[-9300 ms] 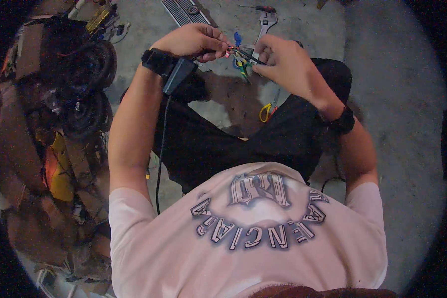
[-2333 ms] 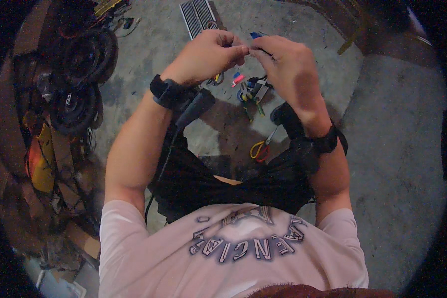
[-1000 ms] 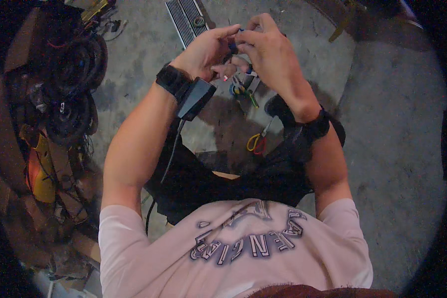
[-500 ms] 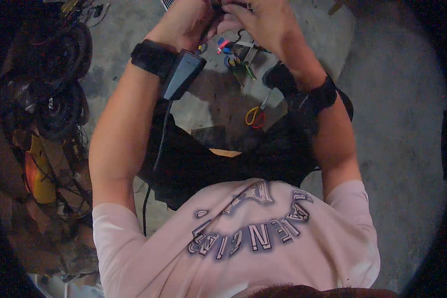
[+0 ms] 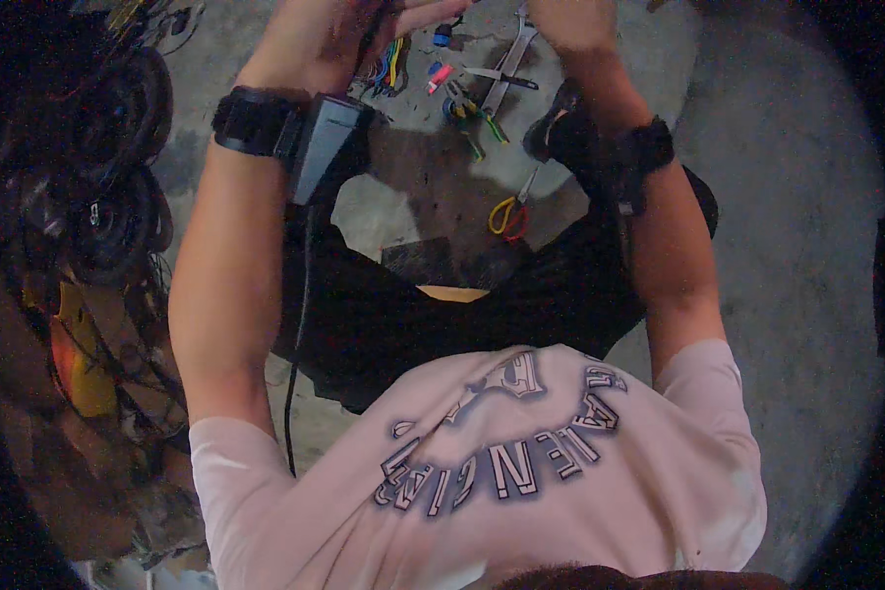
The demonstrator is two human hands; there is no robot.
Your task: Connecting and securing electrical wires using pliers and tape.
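Note:
At the top edge my left hand (image 5: 339, 39) has some fingers stretched to the right, and a black cable (image 5: 376, 31) runs through its grasp; the thumb's grip is hard to see. Several coloured wires (image 5: 395, 67) show just beside and below it. My right hand (image 5: 570, 22) is apart from the left, its fingers cut off by the top edge. Between the hands, on the floor, are a dark connector with a blue ring (image 5: 443, 36), a small pink piece (image 5: 440, 78), a metal wrench (image 5: 507, 84) with a slim black-handled tool (image 5: 506, 78) across it, and green-and-yellow-handled pliers (image 5: 474, 120).
Scissors (image 5: 507, 217) with yellow and red handles lie between my legs, near a dark flat piece (image 5: 415, 262). Dark coiled hoses or cables (image 5: 123, 108) and a yellow-orange object (image 5: 84, 364) are piled at left. A cord (image 5: 305, 295) hangs from the grey box (image 5: 324, 147) on my left wrist.
My hands were together at the top; they have since parted, the left moving left with the black cable, the right slightly up and right. The wrench and coloured wires have come into fuller view.

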